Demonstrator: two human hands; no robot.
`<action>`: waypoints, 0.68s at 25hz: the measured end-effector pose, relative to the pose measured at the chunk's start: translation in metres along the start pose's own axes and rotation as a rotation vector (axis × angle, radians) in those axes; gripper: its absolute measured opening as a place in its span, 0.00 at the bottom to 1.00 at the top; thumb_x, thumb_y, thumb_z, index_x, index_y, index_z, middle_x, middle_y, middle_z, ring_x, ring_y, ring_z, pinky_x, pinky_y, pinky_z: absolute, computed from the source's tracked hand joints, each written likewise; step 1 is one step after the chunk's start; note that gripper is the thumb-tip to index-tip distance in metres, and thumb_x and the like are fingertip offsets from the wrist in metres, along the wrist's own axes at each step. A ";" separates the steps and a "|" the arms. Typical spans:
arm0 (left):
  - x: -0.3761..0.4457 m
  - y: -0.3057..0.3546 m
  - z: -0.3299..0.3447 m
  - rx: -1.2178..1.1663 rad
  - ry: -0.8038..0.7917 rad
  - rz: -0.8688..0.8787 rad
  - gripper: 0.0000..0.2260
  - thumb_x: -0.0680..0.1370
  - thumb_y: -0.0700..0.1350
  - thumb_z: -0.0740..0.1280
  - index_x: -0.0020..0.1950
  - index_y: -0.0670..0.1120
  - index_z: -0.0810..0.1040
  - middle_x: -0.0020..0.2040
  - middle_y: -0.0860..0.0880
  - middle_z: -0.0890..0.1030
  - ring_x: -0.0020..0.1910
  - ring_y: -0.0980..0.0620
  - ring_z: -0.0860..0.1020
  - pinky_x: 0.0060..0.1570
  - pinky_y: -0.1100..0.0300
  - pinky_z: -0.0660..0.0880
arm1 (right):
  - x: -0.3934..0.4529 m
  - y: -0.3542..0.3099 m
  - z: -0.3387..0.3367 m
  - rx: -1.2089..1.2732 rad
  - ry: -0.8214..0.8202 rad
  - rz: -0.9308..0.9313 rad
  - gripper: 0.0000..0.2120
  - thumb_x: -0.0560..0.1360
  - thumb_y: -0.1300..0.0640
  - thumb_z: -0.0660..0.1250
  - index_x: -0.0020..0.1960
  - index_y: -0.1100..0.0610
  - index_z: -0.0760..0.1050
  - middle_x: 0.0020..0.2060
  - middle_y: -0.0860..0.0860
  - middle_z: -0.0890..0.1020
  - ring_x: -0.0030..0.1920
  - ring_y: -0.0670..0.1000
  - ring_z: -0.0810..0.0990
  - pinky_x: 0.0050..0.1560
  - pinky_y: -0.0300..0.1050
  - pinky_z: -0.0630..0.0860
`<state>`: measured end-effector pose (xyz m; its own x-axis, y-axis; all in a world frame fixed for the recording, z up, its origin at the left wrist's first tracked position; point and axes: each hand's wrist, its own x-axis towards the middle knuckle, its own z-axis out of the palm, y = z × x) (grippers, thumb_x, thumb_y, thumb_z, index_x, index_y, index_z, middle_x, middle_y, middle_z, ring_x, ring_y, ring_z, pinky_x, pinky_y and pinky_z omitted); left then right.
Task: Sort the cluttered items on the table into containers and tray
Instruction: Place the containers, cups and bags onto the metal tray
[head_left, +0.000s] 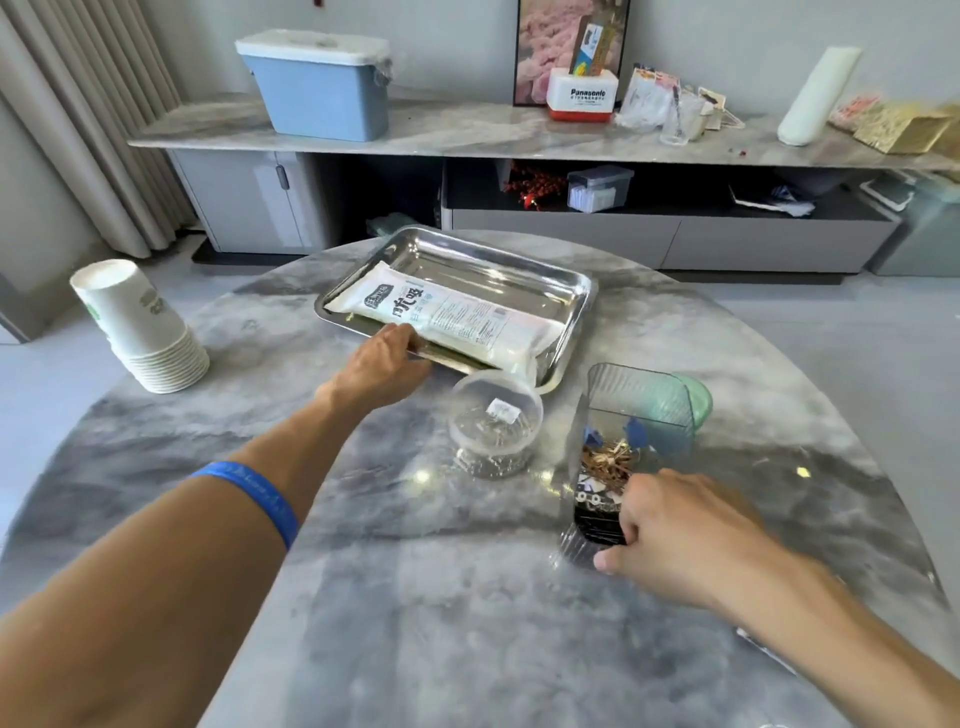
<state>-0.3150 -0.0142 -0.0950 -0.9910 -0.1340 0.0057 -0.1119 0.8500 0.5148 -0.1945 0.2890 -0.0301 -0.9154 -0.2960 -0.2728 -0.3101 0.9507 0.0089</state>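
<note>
Tray (571, 291) edge sits under my left hand (382, 366), whose fingers (408, 335) curl over the near rim and pinch it; a white printed pouch (457, 317) lies inside it, along the near side. My right hand (675, 535) has its fingers (631, 512) curled on the near end of a clear rectangular container (639, 410), thumb low against its base. Inside that container are blue, brown and black small items, too jumbled to name. Between my two hands a round clear tub (493, 421) stands just beside the tray's near corner. A green object (698, 397) peeks from behind the container. On the worktop (415, 597), far left, a stack of paper cups (140, 325) stands upside down, well apart.
</note>
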 end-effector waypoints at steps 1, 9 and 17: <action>-0.008 -0.008 -0.005 -0.013 -0.033 0.011 0.12 0.76 0.47 0.63 0.55 0.42 0.75 0.55 0.44 0.75 0.56 0.43 0.75 0.57 0.52 0.71 | 0.001 0.004 0.000 -0.004 -0.007 0.012 0.23 0.68 0.33 0.69 0.37 0.51 0.67 0.37 0.46 0.71 0.45 0.52 0.77 0.40 0.43 0.67; -0.077 -0.033 -0.014 -0.034 0.025 0.022 0.13 0.73 0.51 0.71 0.38 0.47 0.70 0.44 0.51 0.71 0.37 0.55 0.71 0.32 0.61 0.64 | -0.005 0.003 0.005 0.055 0.031 0.036 0.22 0.68 0.36 0.74 0.31 0.53 0.73 0.33 0.46 0.76 0.39 0.51 0.79 0.39 0.43 0.74; -0.147 -0.053 -0.038 -0.142 -0.145 0.132 0.10 0.73 0.35 0.68 0.35 0.48 0.79 0.37 0.52 0.78 0.36 0.53 0.77 0.39 0.56 0.77 | -0.027 0.001 0.001 0.065 0.150 0.006 0.16 0.69 0.54 0.76 0.28 0.54 0.71 0.33 0.49 0.79 0.39 0.54 0.80 0.45 0.46 0.79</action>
<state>-0.1609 -0.0591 -0.0904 -0.9977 0.0564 -0.0371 0.0202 0.7734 0.6336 -0.1701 0.2976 -0.0233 -0.9466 -0.2966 -0.1261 -0.2921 0.9549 -0.0531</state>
